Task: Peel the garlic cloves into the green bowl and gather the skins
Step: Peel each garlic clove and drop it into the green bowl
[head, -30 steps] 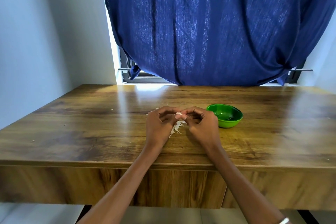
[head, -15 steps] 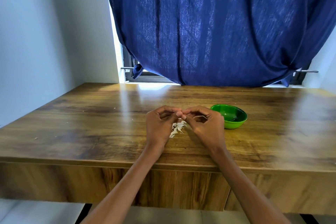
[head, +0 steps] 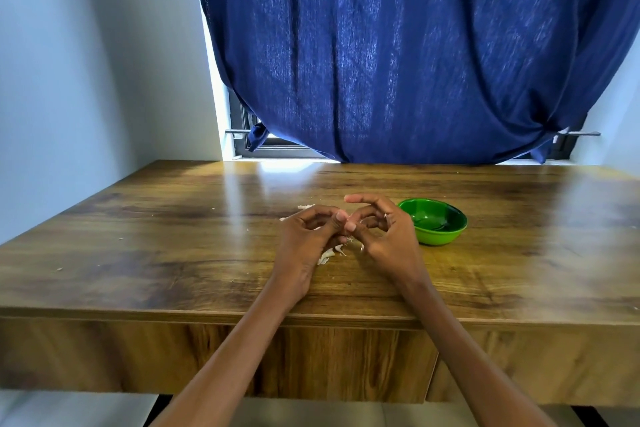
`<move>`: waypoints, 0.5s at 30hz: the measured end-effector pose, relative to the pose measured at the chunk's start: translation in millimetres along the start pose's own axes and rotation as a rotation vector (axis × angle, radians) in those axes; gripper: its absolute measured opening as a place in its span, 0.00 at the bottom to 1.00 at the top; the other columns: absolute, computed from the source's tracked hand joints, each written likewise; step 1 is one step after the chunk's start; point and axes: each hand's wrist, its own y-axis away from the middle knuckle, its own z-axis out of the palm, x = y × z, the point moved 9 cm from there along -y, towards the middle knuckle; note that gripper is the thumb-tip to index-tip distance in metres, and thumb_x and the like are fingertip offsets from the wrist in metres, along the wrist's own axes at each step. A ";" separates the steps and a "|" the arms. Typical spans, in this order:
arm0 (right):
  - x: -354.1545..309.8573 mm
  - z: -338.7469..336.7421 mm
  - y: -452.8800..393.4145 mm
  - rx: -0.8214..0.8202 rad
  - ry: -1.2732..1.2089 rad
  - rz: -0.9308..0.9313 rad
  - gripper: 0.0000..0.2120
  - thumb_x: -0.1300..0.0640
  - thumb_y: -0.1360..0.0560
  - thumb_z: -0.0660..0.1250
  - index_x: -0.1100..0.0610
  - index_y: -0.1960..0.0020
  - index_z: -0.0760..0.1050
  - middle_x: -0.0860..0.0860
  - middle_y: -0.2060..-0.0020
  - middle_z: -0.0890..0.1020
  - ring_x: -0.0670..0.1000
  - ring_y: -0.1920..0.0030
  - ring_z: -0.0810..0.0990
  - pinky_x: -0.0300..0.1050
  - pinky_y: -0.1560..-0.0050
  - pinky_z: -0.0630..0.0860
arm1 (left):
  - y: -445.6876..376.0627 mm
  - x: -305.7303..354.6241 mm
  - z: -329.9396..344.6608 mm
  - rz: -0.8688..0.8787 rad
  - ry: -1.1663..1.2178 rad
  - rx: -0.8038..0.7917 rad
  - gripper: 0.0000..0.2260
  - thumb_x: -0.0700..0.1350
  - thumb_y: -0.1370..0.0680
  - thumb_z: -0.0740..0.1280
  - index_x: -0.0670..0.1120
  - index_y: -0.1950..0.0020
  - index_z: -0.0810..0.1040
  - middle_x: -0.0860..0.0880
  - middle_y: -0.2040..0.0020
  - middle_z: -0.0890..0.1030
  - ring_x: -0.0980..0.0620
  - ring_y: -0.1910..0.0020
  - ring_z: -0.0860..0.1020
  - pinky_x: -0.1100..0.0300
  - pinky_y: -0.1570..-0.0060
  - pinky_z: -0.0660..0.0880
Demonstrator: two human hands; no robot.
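Head view: left hand [head: 304, 239] and right hand [head: 381, 236] meeting over table [head: 173, 236], fingers curled, apparently pinching hidden garlic clove; papery skins [head: 327, 255] beneath; green bowl [head: 440, 234] just right. Likely light, slippery; gripping at ends.

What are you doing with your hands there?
A person is peeling garlic at a wooden table. The left hand and right hand meet thumb to thumb and work at something small between them, too hidden to make out. Pale skins lie on the table under the hands. A green bowl stands just right of the right hand; what is in it cannot be told.
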 end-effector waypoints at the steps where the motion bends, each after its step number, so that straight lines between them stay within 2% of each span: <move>1: 0.8 -0.8 -0.3 0.008 -0.001 0.005 0.14 0.57 0.27 0.77 0.50 0.43 0.80 0.47 0.60 0.85 0.45 0.56 0.84 0.44 0.52 0.81 | -0.5 -1.8 1.6 -0.009 0.023 -0.020 0.06 0.45 0.32 0.75 0.45 0.57 0.86 0.43 0.58 0.86 0.48 0.58 0.84 0.60 0.56 0.82; 4: -0.5 -5.2 0.0 0.046 -0.009 0.001 0.16 0.61 0.27 0.77 0.49 0.43 0.80 0.46 0.57 0.84 0.46 0.54 0.84 0.46 0.52 0.82 | -0.1 -4.2 5.4 -0.021 0.043 -0.054 0.09 0.43 0.32 0.75 0.46 0.52 0.86 0.42 0.53 0.87 0.49 0.54 0.85 0.59 0.52 0.82; 7: 3.1 -5.7 1.4 0.038 -0.033 0.040 0.17 0.64 0.27 0.75 0.48 0.43 0.80 0.44 0.57 0.83 0.47 0.54 0.83 0.44 0.59 0.79 | -2.1 -5.4 4.3 0.022 -0.026 -0.076 0.16 0.39 0.30 0.76 0.48 0.43 0.85 0.43 0.49 0.87 0.46 0.49 0.85 0.55 0.46 0.81; 9: 7.9 -3.6 1.2 0.017 -0.058 0.080 0.17 0.65 0.26 0.74 0.48 0.43 0.80 0.44 0.59 0.82 0.46 0.56 0.83 0.42 0.60 0.77 | -2.6 -4.8 3.0 0.036 -0.057 -0.078 0.19 0.34 0.27 0.74 0.47 0.38 0.83 0.43 0.50 0.87 0.46 0.47 0.85 0.54 0.44 0.81; 11: 8.5 -0.5 0.6 -0.011 -0.064 0.099 0.16 0.66 0.26 0.74 0.48 0.45 0.80 0.43 0.60 0.83 0.45 0.56 0.83 0.42 0.59 0.78 | -2.2 -3.5 1.1 0.039 -0.097 -0.050 0.18 0.32 0.27 0.74 0.47 0.41 0.84 0.45 0.52 0.87 0.47 0.48 0.85 0.55 0.47 0.82; 15: 4.8 3.3 1.6 -0.051 -0.052 0.110 0.16 0.71 0.25 0.71 0.50 0.50 0.82 0.41 0.58 0.85 0.37 0.57 0.83 0.32 0.55 0.77 | -3.9 -5.3 -0.2 0.040 -0.146 -0.029 0.10 0.33 0.27 0.75 0.45 0.49 0.85 0.46 0.54 0.87 0.49 0.52 0.86 0.58 0.53 0.81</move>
